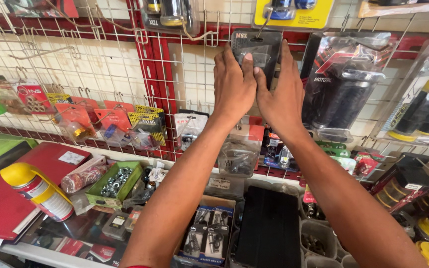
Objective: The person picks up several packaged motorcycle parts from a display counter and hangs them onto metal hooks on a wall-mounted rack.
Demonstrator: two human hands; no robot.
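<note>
Both hands (256, 89) — black packet's (259, 47) edges

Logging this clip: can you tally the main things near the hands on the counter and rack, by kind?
Hands: 2, left and right
Black pack held on the rack: 1
Grip packs, right: 2
Spray can: 1
Green nut tray: 1
Total: 7
</note>
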